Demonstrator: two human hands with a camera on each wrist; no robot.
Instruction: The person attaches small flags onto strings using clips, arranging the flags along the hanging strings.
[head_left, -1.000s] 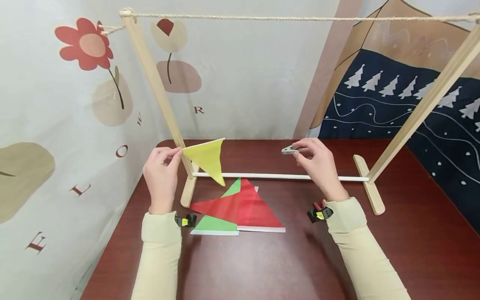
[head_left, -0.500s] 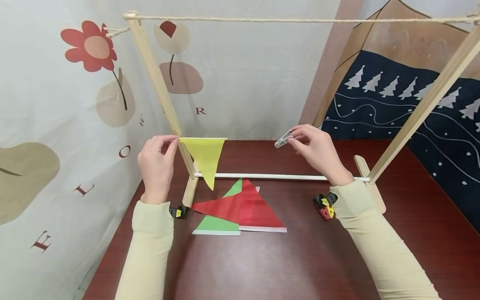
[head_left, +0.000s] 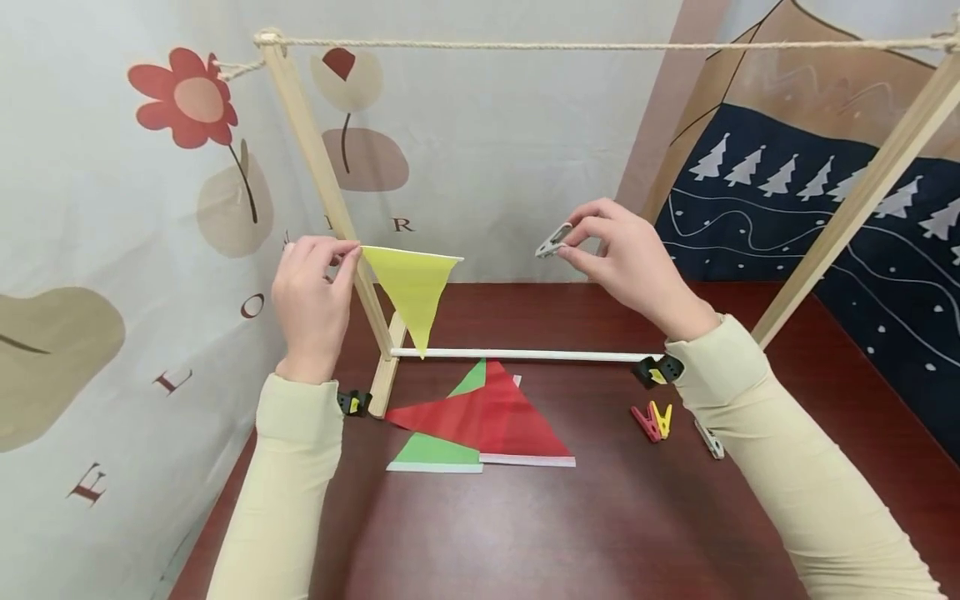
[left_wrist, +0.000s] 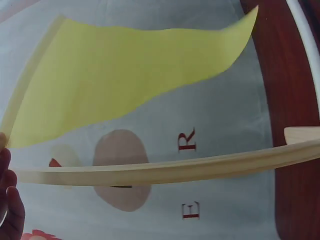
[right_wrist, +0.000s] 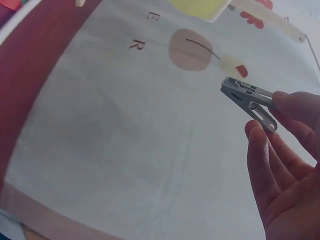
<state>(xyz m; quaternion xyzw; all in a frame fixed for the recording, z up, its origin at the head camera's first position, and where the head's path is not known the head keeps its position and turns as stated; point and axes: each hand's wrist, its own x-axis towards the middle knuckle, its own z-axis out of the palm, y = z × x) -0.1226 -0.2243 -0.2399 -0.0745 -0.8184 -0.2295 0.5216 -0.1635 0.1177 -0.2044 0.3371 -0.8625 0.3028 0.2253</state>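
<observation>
My left hand [head_left: 311, 304] pinches the upper left corner of a yellow triangular pennant [head_left: 411, 287], which hangs point down in front of the left wooden post. In the left wrist view the pennant [left_wrist: 115, 75] spreads out from the fingertips at the left edge. My right hand [head_left: 626, 258] holds a grey clothespin [head_left: 553, 241] by its handle end, its nose toward the pennant and apart from it. The right wrist view shows this clothespin [right_wrist: 247, 102] between thumb and fingers, its nose closed. Above both hands a rope [head_left: 525, 45] runs between the posts.
Red pennants [head_left: 517, 417] and a green pennant [head_left: 435, 452] lie overlapping on the table. A red clothespin [head_left: 646, 423], a yellow clothespin [head_left: 662, 420] and another grey clothespin [head_left: 708, 440] lie by the right forearm. A white rod [head_left: 525, 355] joins the frame's feet low down.
Both hands have risen, the left with the yellow pennant, the right with the grey clothespin. The pennant's top edge has tilted down to the right. The clothespins on the table have come into view.
</observation>
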